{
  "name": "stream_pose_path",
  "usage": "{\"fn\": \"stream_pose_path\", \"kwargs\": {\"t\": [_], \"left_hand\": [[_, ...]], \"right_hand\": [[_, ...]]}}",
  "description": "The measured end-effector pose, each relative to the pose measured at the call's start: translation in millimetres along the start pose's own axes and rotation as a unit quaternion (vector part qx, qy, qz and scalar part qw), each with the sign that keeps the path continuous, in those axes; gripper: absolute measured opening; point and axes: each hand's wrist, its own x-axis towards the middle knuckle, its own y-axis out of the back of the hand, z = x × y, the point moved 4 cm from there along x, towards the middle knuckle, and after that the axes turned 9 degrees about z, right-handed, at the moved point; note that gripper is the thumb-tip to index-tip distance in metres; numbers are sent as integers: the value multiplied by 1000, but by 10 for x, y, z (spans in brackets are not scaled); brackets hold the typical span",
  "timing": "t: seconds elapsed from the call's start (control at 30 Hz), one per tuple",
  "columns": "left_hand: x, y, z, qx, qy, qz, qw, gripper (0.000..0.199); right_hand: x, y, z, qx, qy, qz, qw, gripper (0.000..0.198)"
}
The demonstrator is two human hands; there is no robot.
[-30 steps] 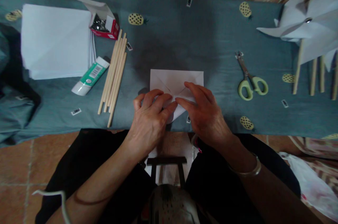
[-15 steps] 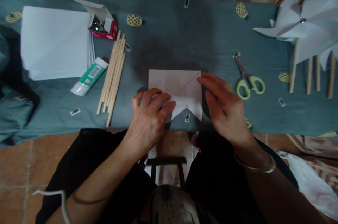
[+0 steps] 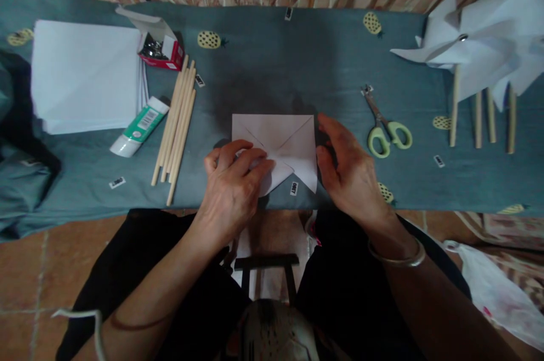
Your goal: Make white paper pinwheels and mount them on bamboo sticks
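Lying near the 6 o'clock edge of the teal cloth [image 3: 272,60]: folded white paper [image 3: 287,137], left hand [image 3: 233,181] on its 8 o'clock side, pinching or pressing, cannot tell. Right hand [image 3: 349,174] at its 3 o'clock edge, ungripped; beyond, scissors [image 3: 379,118] at 3, dowels [image 3: 175,128] at 9.

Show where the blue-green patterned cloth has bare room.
Bare cloth lies beyond the folded white paper, between the thin pale wooden sticks and the green-handled metal scissors. Crowded: left, around the sticks; far right, around the white paper pinwheels.
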Motion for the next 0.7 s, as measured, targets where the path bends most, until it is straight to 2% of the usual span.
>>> {"fn": "stream_pose_path", "kwargs": {"t": [0.17,0.37,0.5,0.6,0.7], "left_hand": [[-6,-12,-5,15,-13,6,1000,24],[-6,-27,1,20,-8,8,1000,23],[-12,-33,-2,19,-8,18,1000,24],[-16,-37,-4,14,-3,3,1000,23],[-6,-24,8,16,0,-8,1000,21]], "right_hand": [[-13,-7,-125,22,39,-22,999,47],[-112,-161,-332,57,106,-64,991,56],[-158,-245,-338,26,128,-103,986,54],[-163,-269,-365,-23,144,-123,982,50],[-169,-279,-465,-82,177,-106,975,45]]}}
